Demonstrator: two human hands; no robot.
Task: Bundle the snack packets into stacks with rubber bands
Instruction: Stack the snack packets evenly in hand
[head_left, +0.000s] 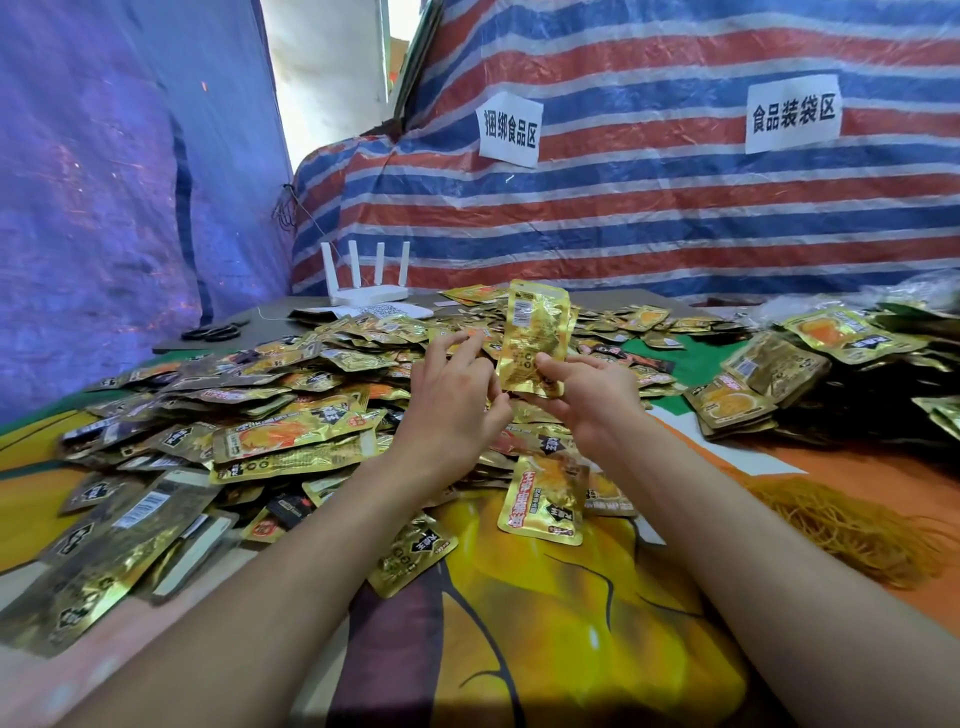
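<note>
Striped tarp (675, 218) backs the table (545, 649) heaped with packets (291, 415). At frame centre the right hand (587, 395) pinches one packet (535, 332) upright, long axis vertical. Left fingers (457, 345) sit loosely at its left edge; I cannot tell if they grip. Bands (841, 530) lie lower right, nearer the right hand.

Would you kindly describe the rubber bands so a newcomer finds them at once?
Start at the big heap of gold snack packets filling the middle, then look near right, beside the person's right forearm. There on orange cloth lie the rubber bands: a dull tan tangle of thin loops, unlike the shiny flat packets.
</note>
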